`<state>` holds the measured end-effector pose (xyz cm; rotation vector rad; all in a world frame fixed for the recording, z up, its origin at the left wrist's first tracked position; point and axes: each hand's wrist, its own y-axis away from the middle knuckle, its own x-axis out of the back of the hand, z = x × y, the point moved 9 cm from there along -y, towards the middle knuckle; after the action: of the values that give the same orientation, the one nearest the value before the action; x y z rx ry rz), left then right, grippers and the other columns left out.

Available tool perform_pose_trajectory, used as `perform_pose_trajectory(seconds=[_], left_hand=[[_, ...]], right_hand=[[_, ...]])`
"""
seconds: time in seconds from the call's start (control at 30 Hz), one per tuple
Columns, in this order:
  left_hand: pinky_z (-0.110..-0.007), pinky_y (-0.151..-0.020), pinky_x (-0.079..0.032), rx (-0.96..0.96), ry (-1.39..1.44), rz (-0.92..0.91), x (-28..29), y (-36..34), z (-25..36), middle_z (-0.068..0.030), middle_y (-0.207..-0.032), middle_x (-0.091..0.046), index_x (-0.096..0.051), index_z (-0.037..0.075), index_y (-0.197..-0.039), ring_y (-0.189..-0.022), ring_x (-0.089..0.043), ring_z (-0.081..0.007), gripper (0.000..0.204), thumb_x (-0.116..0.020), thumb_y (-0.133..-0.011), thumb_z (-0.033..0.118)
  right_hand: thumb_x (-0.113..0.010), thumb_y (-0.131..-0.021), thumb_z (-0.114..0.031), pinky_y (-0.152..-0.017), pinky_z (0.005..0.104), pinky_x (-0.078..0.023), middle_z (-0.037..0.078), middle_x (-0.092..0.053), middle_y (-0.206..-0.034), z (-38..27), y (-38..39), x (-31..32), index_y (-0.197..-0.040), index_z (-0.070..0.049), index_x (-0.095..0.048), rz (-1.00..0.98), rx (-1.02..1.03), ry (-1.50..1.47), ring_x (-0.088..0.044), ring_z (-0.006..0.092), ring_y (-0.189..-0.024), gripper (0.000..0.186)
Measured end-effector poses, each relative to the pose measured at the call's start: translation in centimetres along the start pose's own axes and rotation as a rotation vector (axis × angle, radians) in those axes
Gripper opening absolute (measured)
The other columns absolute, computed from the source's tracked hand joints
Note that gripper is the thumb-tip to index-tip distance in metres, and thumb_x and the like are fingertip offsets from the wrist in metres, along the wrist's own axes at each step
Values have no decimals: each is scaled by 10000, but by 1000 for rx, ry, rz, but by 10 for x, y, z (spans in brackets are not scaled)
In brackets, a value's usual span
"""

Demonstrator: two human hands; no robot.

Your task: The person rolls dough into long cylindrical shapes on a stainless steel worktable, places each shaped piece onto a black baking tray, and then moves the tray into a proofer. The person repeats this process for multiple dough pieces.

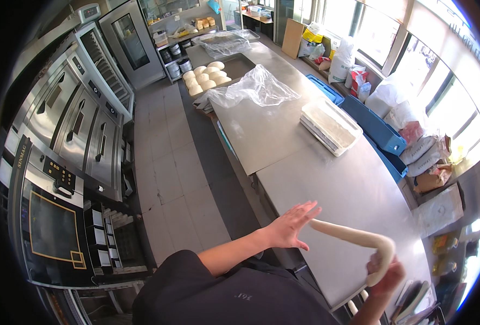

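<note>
A long pale rope of dough [353, 235] runs across the near part of the steel table and bends sharply down at its right end. My right hand [387, 276], slightly blurred, is closed round that bent end. At the rope's other end is my left hand [291, 226], its fingers stretched out and its thumb apart, holding nothing. Whether its fingertips touch the dough I cannot tell. Further pieces of pale dough [364, 296] show partly at the near table edge, beside my right forearm.
The steel table [288, 162] stretches far ahead. On it stand stacked white trays [331, 125], crumpled plastic sheeting [256, 88] and a dark pan [241, 65] with several dough balls [204, 76]. Ovens [69, 116] line the left; blue crates [372, 122] and sacks [419, 149] the right.
</note>
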<state>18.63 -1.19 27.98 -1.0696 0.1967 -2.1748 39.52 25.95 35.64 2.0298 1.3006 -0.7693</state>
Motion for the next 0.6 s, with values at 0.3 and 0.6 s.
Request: perform_pose_trajectory(seconds=[0.3, 0.6], left_hand=[[-486, -933, -619, 353, 58, -374, 0, -27, -67, -116, -1019, -810, -800, 117, -1270, -993, -791, -343, 361, -868, -920, 173], [-454, -916, -598, 518, 234, -869, -59, -14, -109, -157, -1116, -832, -798, 39, -1262, -1052, -783, -312, 403, -914, -954, 271]], right_hand=[[-611, -802, -232, -641, 401, -523, 218, -722, -942, 61, -20, 4, -1454, 134, -619, -94, -227, 111, -661, 303, -709, 748], [-721, -965, -247, -700, 386, -564, 122, -701, -954, 148, -20, 146, -1402, 43, -654, 300, -421, 90, -676, 242, -785, 529]])
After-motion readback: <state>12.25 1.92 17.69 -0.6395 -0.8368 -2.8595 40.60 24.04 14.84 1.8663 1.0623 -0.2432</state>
